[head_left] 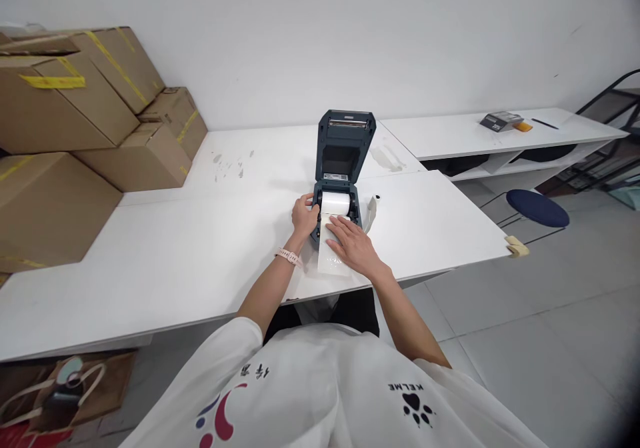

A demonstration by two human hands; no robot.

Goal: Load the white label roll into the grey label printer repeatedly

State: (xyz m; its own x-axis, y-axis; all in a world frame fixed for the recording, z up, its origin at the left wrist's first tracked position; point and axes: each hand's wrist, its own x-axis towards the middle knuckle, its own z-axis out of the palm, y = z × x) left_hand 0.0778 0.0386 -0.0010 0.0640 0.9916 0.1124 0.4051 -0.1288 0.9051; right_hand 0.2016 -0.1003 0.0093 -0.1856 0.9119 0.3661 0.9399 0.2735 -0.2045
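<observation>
A dark label printer (345,148) stands on the white table with its lid raised. Inside it sits a roll of white labels (335,203), and a strip of label paper (332,259) runs out over the front toward me. My left hand (305,216) holds the printer's left side, fingers curled at its edge near the roll. With fingers stretched out, my right hand (353,241) lies flat on the label strip at the printer's front. A pale cable or strip (371,213) curls on the table just right of the printer.
Cardboard boxes (100,121) with yellow tape are stacked at the left. The white table (240,221) meets a wall behind. On the right shelf are a small dark box (500,121) and a pen (545,124). A blue stool (537,208) stands below; a padded corner (517,247) marks the table's end.
</observation>
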